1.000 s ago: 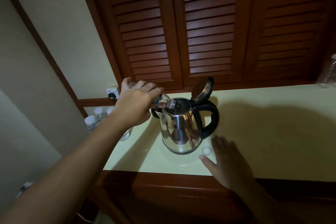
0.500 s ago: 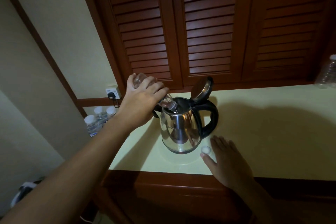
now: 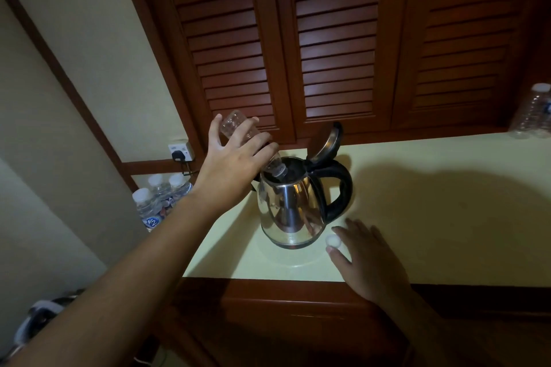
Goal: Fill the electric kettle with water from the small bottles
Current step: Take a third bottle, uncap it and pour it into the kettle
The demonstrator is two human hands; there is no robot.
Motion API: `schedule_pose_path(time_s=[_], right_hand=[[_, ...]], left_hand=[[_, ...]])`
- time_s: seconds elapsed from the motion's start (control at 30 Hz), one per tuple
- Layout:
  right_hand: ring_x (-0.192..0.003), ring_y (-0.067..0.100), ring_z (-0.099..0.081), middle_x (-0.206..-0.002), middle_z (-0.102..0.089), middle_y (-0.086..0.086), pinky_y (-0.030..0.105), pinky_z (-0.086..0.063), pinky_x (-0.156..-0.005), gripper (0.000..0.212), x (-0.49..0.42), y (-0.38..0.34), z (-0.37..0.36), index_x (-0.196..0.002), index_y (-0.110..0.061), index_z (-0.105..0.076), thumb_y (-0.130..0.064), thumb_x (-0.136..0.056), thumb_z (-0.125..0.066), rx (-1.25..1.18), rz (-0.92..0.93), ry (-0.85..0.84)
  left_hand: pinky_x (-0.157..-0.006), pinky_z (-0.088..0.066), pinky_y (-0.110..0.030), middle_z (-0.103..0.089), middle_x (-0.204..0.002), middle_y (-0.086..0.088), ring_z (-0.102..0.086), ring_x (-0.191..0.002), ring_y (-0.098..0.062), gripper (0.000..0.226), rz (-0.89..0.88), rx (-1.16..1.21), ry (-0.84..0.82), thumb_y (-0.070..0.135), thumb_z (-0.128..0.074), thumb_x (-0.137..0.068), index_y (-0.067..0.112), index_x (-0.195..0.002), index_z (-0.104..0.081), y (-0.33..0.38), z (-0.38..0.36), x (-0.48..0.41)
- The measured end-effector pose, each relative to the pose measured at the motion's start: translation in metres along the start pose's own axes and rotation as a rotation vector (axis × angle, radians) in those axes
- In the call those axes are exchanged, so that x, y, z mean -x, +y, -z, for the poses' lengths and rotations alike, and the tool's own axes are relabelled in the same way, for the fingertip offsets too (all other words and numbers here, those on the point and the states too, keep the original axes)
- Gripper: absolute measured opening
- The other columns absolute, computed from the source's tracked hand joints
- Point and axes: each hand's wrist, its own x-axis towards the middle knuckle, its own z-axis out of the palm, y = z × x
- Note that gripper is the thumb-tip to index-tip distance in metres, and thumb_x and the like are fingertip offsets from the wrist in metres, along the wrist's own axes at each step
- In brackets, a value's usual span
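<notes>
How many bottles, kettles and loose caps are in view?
Bottles: 5 at least: tilted bottle in the left hand, three capped bottles beside the counter, one right-edge bottle
Kettles: 1
Loose caps: 1
Total: 7

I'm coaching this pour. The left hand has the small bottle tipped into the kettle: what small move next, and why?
Probably lift the bottle clear of the kettle. It is tipped steeply, neck inside the open mouth, and the part above the left hand looks empty.
</notes>
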Motion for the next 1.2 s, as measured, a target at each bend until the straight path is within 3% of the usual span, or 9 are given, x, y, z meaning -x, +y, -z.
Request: schedule_pose_path(time_s=[0.23, 0.37, 0.5, 0.6, 0.73, 0.8, 0.9, 1.07, 1.2], right_hand=[[-0.116, 0.018, -0.054, -0.12, -0.058, -0.008, 0.044, -0.039, -0.107, 0.028, 0.0, 0.003, 0.001, -0.112, -0.03, -0.058, -0.049, -0.094, -0.049, -0.054, 0.016, 0.029], [-0.126, 0.018, -0.054, -0.13, -0.061, -0.004, 0.047, -0.039, -0.111, 0.03, 0.002, 0.003, 0.001, -0.118, -0.026, -0.059, -0.044, -0.095, -0.057, -0.079, 0.02, 0.046], [-0.11, 0.011, -0.058, -0.117, -0.067, -0.009, 0.029, -0.046, -0.097, 0.032, 0.002, 0.0, 0.008, -0.122, -0.025, -0.061, -0.039, -0.093, -0.063, -0.193, 0.02, 0.047], [-0.103, 0.006, -0.051, -0.113, -0.063, -0.014, 0.011, -0.033, -0.086, 0.032, 0.004, -0.009, 0.021, -0.124, -0.028, -0.061, -0.036, -0.093, -0.064, -0.314, -0.024, 0.043], [-0.095, 0.001, -0.051, -0.103, -0.059, -0.02, 0.013, -0.036, -0.079, 0.029, 0.007, -0.024, 0.046, -0.118, -0.034, -0.062, -0.038, -0.09, -0.069, -0.44, 0.004, 0.03], [-0.095, 0.001, -0.052, -0.099, -0.058, -0.019, 0.016, -0.04, -0.081, 0.026, 0.007, -0.032, 0.06, -0.112, -0.033, -0.064, -0.038, -0.087, -0.072, -0.477, 0.065, -0.01], [-0.099, -0.003, -0.052, -0.097, -0.054, -0.024, 0.005, -0.034, -0.08, 0.031, 0.007, -0.039, 0.077, -0.113, -0.035, -0.064, -0.043, -0.085, -0.073, -0.454, 0.118, -0.093], [-0.1, -0.003, -0.056, -0.103, -0.063, -0.016, 0.003, -0.036, -0.082, 0.031, 0.009, -0.04, 0.091, -0.113, -0.042, -0.065, -0.043, -0.084, -0.074, -0.487, 0.132, -0.174], [-0.102, -0.005, -0.06, -0.107, -0.068, -0.022, 0.004, -0.039, -0.087, 0.032, 0.015, -0.045, 0.095, -0.11, -0.053, -0.066, -0.048, -0.079, -0.073, -0.606, 0.098, -0.151]], left_hand=[[-0.114, -0.012, -0.083, -0.053, -0.155, -0.003, -0.023, -0.158, -0.035, 0.071, -0.009, -0.024, -0.026, 0.008, -0.064, -0.08, 0.027, -0.148, -0.053, 0.001, 0.006, 0.0], [-0.116, -0.012, -0.082, -0.06, -0.147, 0.001, -0.041, -0.149, -0.028, 0.069, 0.104, 0.053, -0.054, 0.021, -0.075, -0.082, 0.028, -0.148, -0.054, -0.002, 0.006, 0.006], [-0.117, -0.025, -0.064, -0.057, -0.15, 0.008, -0.042, -0.141, -0.02, 0.054, 0.322, 0.339, -0.069, 0.045, -0.055, -0.103, 0.032, -0.155, -0.045, 0.0, 0.005, 0.024], [-0.107, -0.044, -0.046, -0.063, -0.139, 0.007, -0.053, -0.13, -0.016, 0.052, 0.448, 0.755, -0.032, 0.044, -0.059, -0.103, 0.034, -0.152, -0.048, 0.013, 0.014, 0.047], [-0.087, -0.055, -0.033, -0.067, -0.121, 0.025, -0.064, -0.109, 0.003, 0.038, 0.425, 1.164, -0.107, 0.048, -0.067, -0.097, 0.044, -0.132, -0.054, 0.05, 0.022, 0.092], [-0.088, -0.058, -0.04, -0.071, -0.119, 0.02, -0.069, -0.106, -0.005, 0.036, 0.39, 1.23, -0.158, 0.05, -0.068, -0.096, 0.041, -0.13, -0.057, 0.067, 0.018, 0.109], [-0.086, -0.058, -0.04, -0.074, -0.116, 0.011, -0.072, -0.102, -0.012, 0.039, 0.362, 1.23, -0.192, 0.048, -0.066, -0.095, 0.035, -0.131, -0.062, 0.08, 0.011, 0.123], [-0.081, -0.055, -0.023, -0.076, -0.11, 0.017, -0.072, -0.098, -0.004, 0.032, 0.408, 1.238, -0.234, 0.046, -0.069, -0.095, 0.042, -0.127, -0.068, 0.084, 0.007, 0.133], [-0.088, -0.062, -0.031, -0.078, -0.115, 0.014, -0.073, -0.107, -0.005, 0.033, 0.468, 1.405, -0.27, 0.042, -0.072, -0.095, 0.035, -0.127, -0.074, 0.087, 0.004, 0.134]])
